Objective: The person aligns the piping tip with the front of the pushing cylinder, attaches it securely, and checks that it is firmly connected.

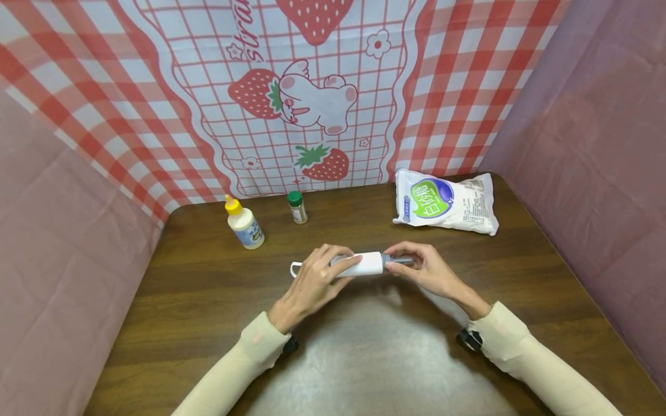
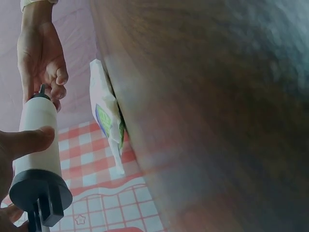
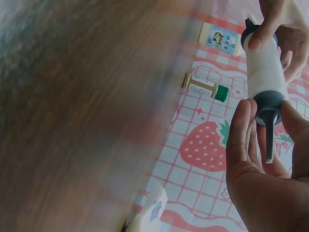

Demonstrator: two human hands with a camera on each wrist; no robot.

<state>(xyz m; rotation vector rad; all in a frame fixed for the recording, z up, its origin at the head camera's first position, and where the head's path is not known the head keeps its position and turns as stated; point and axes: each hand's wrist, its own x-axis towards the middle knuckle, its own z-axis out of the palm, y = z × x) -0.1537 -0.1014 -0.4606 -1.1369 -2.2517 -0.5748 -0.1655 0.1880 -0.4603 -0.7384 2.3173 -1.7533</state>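
Both hands hold a plunger syringe (image 1: pixel 370 263) level above the table: a white barrel with dark grey end caps, a narrow grey nozzle (image 3: pixel 269 140) at the right end and a white loop handle (image 1: pixel 295 269) at the left. My left hand (image 1: pixel 318 274) grips the barrel, its thumb lying along the white side in the left wrist view. At the nozzle end, fingers and thumb of my right hand (image 1: pixel 424 268) pinch the grey cap (image 3: pixel 269 100) from both sides. What the barrel contains is hidden.
A squeeze bottle with a yellow cap (image 1: pixel 245 225) stands back left on the wooden table (image 1: pixel 208 300). Right of it is a small green-lidded jar (image 1: pixel 298 208). A white printed bag (image 1: pixel 446 202) lies back right, before a strawberry-patterned cloth (image 1: pixel 317 104).
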